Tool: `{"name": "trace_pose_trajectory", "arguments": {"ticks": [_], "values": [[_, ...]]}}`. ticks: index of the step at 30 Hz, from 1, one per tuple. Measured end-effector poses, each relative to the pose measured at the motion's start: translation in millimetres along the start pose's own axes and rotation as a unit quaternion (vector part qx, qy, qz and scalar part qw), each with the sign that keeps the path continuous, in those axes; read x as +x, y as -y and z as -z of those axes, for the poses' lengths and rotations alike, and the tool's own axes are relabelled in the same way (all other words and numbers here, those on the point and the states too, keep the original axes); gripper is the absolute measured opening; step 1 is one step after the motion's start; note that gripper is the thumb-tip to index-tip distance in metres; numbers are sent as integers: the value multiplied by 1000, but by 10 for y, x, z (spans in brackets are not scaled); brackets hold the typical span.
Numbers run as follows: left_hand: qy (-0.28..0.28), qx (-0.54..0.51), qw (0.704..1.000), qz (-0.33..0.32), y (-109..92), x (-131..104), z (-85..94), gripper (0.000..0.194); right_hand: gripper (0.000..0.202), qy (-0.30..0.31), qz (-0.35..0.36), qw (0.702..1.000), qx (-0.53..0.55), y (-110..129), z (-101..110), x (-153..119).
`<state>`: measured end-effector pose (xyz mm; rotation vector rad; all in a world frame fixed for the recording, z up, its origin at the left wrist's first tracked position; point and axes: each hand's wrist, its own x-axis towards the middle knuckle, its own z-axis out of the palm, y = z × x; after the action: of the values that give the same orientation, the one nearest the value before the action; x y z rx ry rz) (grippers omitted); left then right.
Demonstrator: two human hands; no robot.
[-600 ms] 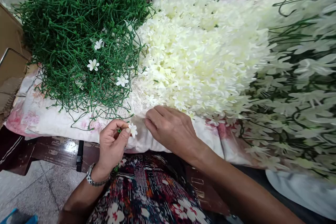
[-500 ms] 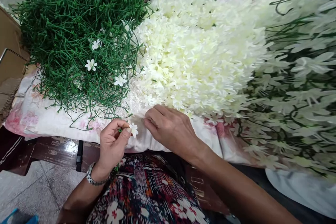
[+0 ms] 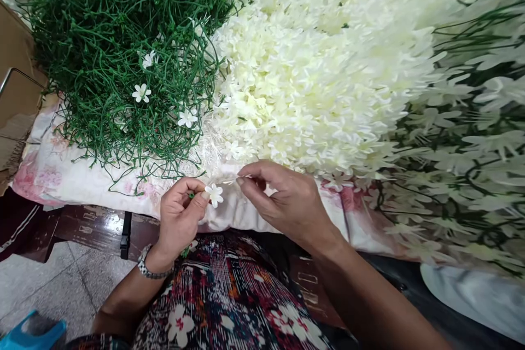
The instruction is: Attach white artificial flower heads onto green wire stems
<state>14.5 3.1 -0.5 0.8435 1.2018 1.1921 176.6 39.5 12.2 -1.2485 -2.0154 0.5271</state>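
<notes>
- Your left hand [image 3: 179,217] pinches a small white flower [image 3: 214,194] between thumb and forefinger; its thin, flat petals spread in a star, and a short bit of green stem [image 3: 191,194] shows behind the thumb.
- The flower sits just in front of your lap, over the near edge of the cloth-covered surface [image 3: 61,175], whose pale fabric carries a faded pink floral print.
- Your right hand [image 3: 287,202] has thumb and forefinger pressed together on a thin pale strand [image 3: 229,181], almost thread-like, pointing at the flower; its material is too fine to tell.
- Both wrists angle inward, so the fingertips nearly meet; the other fingers of each hand curl loosely. A metal watch [image 3: 150,270] circles your left wrist.
- Beyond the left hand lies a tangled heap of green stems [image 3: 123,38], wiry and looping, with a few white blooms caught in it.
- Beyond the right hand spreads a dense heap of cream flowers [image 3: 320,65], soft-edged and layered.
- Farther right lie finished sprays [image 3: 471,136], white blossoms set on dark green stalks.
</notes>
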Motion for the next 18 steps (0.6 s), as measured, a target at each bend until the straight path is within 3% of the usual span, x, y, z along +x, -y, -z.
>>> {"name": "trace_pose_trajectory", "arguments": {"ticks": [4, 11, 18], "values": [[-14, 16, 1000, 4, 36, 6, -18, 17, 5, 6, -54, 999, 3, -20, 30, -41], [-17, 33, 999, 1, 49, 10, -21, 17, 7, 6, -26, 997, 70, -40, 19, -59], [-10, 19, 1000, 1, 8, -1, -69, 15, 6, -7, -91, 981, 173, 97, 37, -158]]}}
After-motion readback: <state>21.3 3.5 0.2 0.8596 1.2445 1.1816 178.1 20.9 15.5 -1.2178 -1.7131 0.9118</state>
